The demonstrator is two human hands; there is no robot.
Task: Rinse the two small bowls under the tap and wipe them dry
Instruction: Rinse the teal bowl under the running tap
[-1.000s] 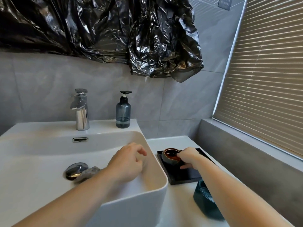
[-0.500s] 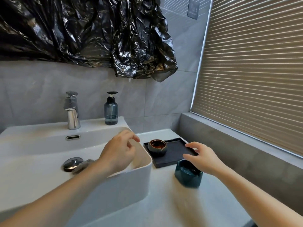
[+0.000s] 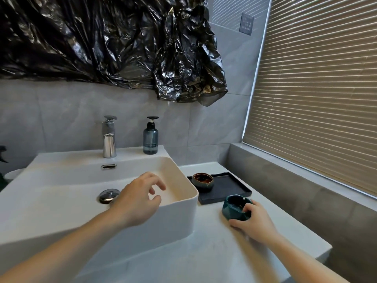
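A small grey bowl with a brown glazed inside (image 3: 202, 181) stands on the black tray (image 3: 228, 187) right of the sink. A dark teal bowl (image 3: 234, 208) sits on the white counter in front of the tray. My right hand (image 3: 252, 220) grips its near rim, fingers over the edge and thumb low on the side. My left hand (image 3: 138, 198) hovers over the right part of the white basin (image 3: 183, 203), fingers apart, holding nothing. The chrome tap (image 3: 109, 137) stands at the back of the basin; no water runs.
A blue soap dispenser (image 3: 150, 137) stands right of the tap. A chrome drain plug (image 3: 108, 195) sits in the basin floor. A grey ledge (image 3: 306, 180) and window blinds close off the right. Black plastic sheeting (image 3: 114, 43) hangs on the wall above.
My right hand left the brown bowl on the tray, moved toward me and closed on the teal bowl. The left hand stayed over the basin. The view pulled back.
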